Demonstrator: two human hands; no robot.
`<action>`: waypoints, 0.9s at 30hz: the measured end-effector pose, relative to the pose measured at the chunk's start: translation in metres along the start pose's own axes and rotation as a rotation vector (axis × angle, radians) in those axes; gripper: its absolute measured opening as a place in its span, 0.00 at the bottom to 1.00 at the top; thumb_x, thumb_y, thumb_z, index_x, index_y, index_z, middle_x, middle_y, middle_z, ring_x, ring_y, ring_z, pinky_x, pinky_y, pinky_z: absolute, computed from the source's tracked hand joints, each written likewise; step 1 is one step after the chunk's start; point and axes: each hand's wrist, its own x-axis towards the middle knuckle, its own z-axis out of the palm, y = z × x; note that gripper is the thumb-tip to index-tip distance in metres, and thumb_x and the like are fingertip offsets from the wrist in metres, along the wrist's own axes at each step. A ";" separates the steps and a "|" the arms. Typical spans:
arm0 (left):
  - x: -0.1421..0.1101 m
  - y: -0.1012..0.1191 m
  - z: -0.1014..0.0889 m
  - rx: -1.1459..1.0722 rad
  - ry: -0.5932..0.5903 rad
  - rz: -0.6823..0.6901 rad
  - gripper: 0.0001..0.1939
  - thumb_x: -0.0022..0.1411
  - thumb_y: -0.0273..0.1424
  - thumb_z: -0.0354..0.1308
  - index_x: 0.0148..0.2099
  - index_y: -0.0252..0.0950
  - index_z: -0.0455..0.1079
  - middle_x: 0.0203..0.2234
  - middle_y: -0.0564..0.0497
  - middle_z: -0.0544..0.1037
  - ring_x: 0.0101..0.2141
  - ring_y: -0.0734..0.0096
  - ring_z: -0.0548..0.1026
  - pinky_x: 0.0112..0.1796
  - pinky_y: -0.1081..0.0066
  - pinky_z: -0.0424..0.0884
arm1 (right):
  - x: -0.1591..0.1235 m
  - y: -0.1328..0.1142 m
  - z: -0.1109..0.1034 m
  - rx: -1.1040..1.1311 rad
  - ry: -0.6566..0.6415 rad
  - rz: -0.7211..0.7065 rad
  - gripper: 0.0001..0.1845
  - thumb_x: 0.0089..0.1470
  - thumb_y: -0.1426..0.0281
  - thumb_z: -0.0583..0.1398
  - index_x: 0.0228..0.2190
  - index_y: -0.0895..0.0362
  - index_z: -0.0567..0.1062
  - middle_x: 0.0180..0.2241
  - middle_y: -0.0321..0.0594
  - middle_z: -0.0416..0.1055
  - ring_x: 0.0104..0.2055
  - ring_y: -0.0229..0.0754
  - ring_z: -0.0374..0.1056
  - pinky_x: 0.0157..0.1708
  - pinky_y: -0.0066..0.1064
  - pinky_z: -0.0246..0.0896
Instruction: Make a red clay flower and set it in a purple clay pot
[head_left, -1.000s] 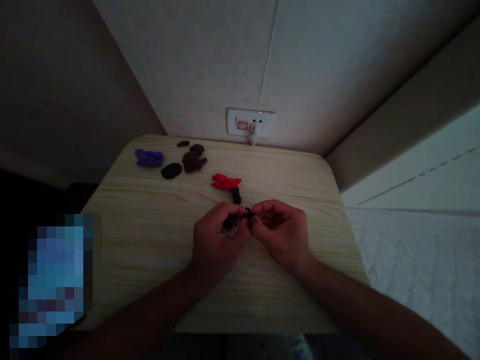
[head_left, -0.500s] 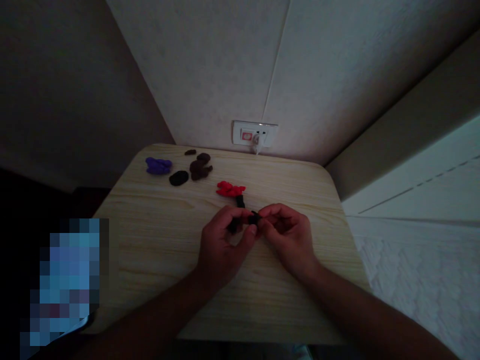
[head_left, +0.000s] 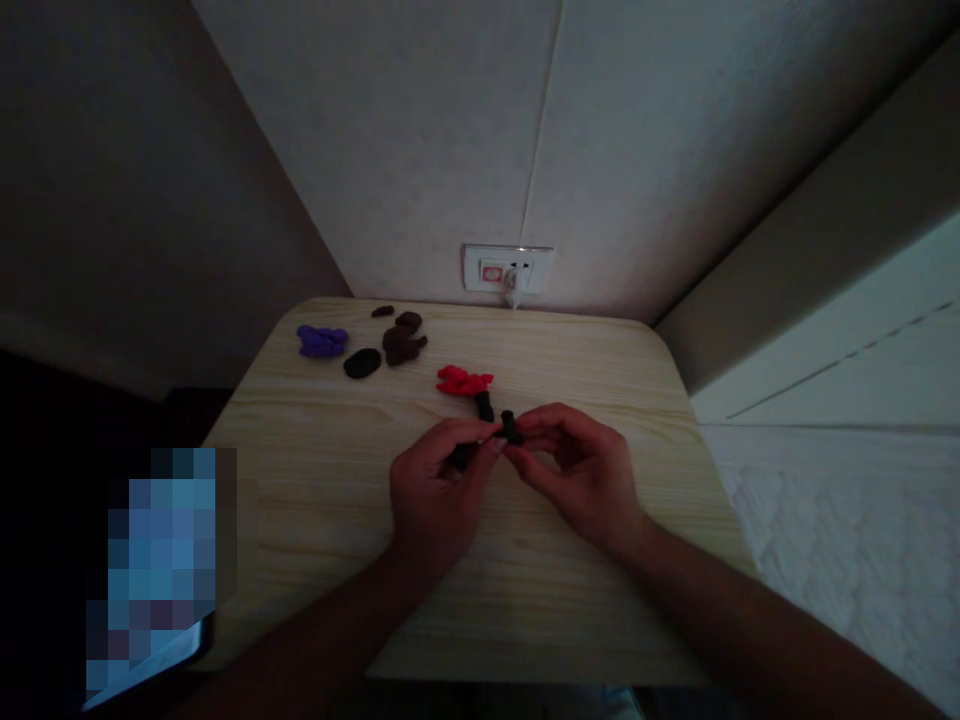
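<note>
A small black piece of modelling clay (head_left: 510,428) is pinched between both hands above the table. My left hand (head_left: 439,490) grips its left side with thumb and fingers, and my right hand (head_left: 581,470) holds its right side, fingers curled. Partly hidden behind the left hand is another dark lump (head_left: 463,457); whether the hand touches it I cannot tell. Just beyond the fingers lies a red clay piece (head_left: 465,381), with a black clay stub (head_left: 484,406) against its lower right end.
On the wooden table (head_left: 600,380), toward the back left, lie purple clay (head_left: 322,341), a flat black clay disc (head_left: 363,363) and brown clay lumps (head_left: 403,345). A wall socket (head_left: 508,268) with a plug sits behind the table. A pixelated screen (head_left: 161,560) stands at the left.
The black clay piece between my fingers has turned and now shows an upright end. My fingers have shifted slightly around it. The whole view has shifted a little.
</note>
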 end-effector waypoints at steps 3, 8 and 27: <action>-0.002 -0.001 0.000 0.049 -0.006 0.051 0.03 0.62 0.27 0.66 0.39 0.38 0.81 0.32 0.51 0.84 0.33 0.70 0.81 0.36 0.72 0.76 | -0.002 -0.001 0.000 -0.053 0.030 0.018 0.10 0.49 0.74 0.71 0.36 0.55 0.82 0.35 0.40 0.83 0.34 0.40 0.80 0.38 0.29 0.80; -0.004 -0.001 0.003 0.072 -0.008 0.128 0.04 0.62 0.25 0.65 0.39 0.37 0.81 0.33 0.50 0.84 0.32 0.71 0.80 0.33 0.73 0.75 | -0.002 -0.002 0.005 -0.155 0.095 0.041 0.06 0.47 0.74 0.70 0.32 0.56 0.83 0.29 0.39 0.83 0.28 0.39 0.78 0.31 0.27 0.78; 0.005 0.001 0.003 -0.100 -0.091 -0.153 0.07 0.55 0.28 0.67 0.39 0.36 0.78 0.26 0.52 0.82 0.26 0.71 0.78 0.27 0.75 0.74 | 0.003 -0.011 0.000 0.016 -0.011 0.301 0.13 0.41 0.66 0.76 0.25 0.57 0.79 0.22 0.35 0.78 0.24 0.37 0.73 0.25 0.26 0.69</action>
